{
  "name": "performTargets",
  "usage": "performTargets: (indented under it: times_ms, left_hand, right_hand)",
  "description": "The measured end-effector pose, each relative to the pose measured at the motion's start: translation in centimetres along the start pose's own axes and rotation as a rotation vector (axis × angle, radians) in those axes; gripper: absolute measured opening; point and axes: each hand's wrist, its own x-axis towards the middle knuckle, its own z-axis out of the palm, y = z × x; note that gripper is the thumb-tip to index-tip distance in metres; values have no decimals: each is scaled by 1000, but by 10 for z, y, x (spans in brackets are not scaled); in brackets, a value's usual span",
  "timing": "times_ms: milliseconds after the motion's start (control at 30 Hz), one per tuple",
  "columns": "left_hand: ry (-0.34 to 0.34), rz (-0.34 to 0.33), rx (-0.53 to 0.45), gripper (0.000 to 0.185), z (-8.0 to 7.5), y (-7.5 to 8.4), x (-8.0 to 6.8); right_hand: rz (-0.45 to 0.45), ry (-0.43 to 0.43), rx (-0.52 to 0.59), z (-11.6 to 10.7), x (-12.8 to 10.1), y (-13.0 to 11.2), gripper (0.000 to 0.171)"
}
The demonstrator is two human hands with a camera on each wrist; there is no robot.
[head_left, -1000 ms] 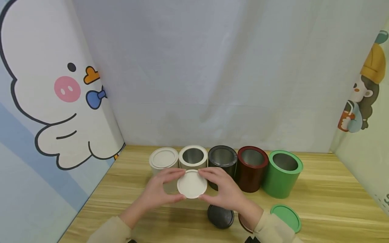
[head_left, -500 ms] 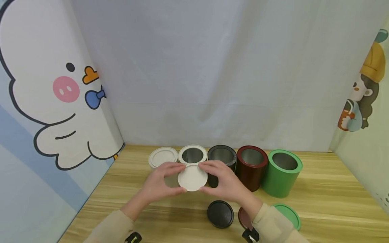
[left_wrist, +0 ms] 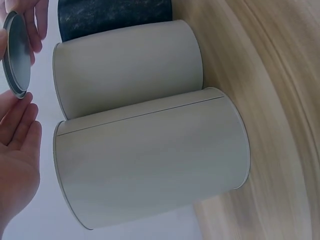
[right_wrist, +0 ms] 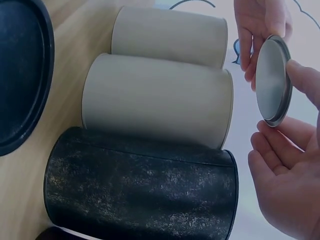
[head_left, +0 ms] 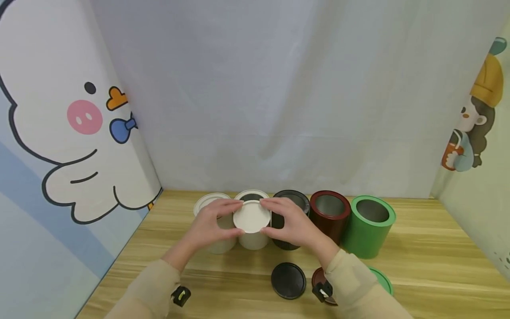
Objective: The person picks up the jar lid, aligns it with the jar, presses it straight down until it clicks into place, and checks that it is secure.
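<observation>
Between them, my left hand [head_left: 211,223] and right hand [head_left: 292,221] pinch a round white lid [head_left: 252,217] by its opposite edges, thumbs at the near side and fingers at the far side. The lid is tilted and overlaps the front of an uncovered white can [head_left: 254,241] in the head view. Both wrist views show the lid's metallic underside, held apart from the cans at rim height. Just left stands a second white can [left_wrist: 150,160] with its white lid on, partly behind my left hand. A black can [right_wrist: 145,185] without a lid stands to the right, partly behind my right hand.
Farther right in the row are an uncovered dark red can [head_left: 330,212] and an uncovered green can [head_left: 368,228]. On the wooden table [head_left: 223,297] in front lie a black lid [head_left: 288,281], a dark red lid [head_left: 318,278] and a green lid [head_left: 382,279], partly covered by my right sleeve.
Both hands have moved forward, away from me, carrying the white lid from in front of the uncovered white can up toward its rim. The cans and the other lids stay in place.
</observation>
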Motion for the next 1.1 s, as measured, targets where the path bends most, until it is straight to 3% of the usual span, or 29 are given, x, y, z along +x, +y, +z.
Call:
performTargets:
  times_ms: [367,600,933,1100]
  left_hand:
    - [-36,-43,-15,65,-2,-6,14]
    - [-40,-42,28,63,-2,-16,22]
    - [-102,-165,0,64,-3,-25,32]
    - [-132,-188,23,65,-3,-27,35]
  right_hand:
    - [33,-27,-36,-5,11,5,62]
    - [63,-37,-34,-7,20,9,63]
    - [114,-99,-62,-7,32,18,61]
    - [141,-128,-55,-7,36,21,60]
